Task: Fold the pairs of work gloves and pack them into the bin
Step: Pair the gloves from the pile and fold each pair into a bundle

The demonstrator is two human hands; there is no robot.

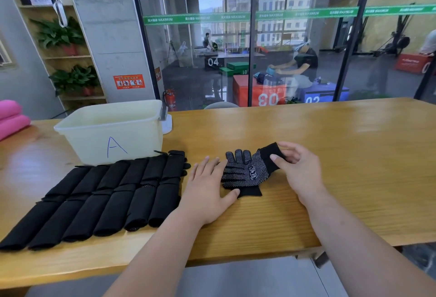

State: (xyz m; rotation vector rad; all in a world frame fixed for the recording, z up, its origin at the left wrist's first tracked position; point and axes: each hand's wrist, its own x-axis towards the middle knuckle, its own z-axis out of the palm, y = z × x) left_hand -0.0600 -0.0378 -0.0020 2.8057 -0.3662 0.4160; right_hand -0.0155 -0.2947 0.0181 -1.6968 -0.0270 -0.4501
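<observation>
Light wooden bench (342, 155) fills the foreground, with a glass partition (236, 37) behind its far edge.

1. Task item: a black knit work glove with white grip dots (245, 171) lies dotted side up near the middle of the bench, between the two hands. Its fingers point toward the far edge and its cuff angles up to the right. A second black cuff shows from under its near edge.
2. Left hand (207, 185): flat on the bench, fingers straight and spread. It is just beside the glove on its left. The fingertips touch the glove's finger section, and the thumb tip lies against the lower cuff.
3. Right hand (297, 167): thumb and fingers pinch the glove's upper cuff at its right end. The hands are apart, with the glove spanning the gap.
4. Container: a translucent white plastic bin marked with a blue "A" (132, 141) stands upright toward the far left corner of the bench, well apart from the hands. Only the upper inner wall is visible, so its contents cannot be determined.
5. Folded black glove bundles (106, 193): two rows laid side by side on the left part of the bench. They sit between the bin and the near edge, with the far row touching the bin's front wall. The rightmost bundles lie just beside the left hand.
6. Pink cushion (11, 117): at the left edge of the bench.
</observation>
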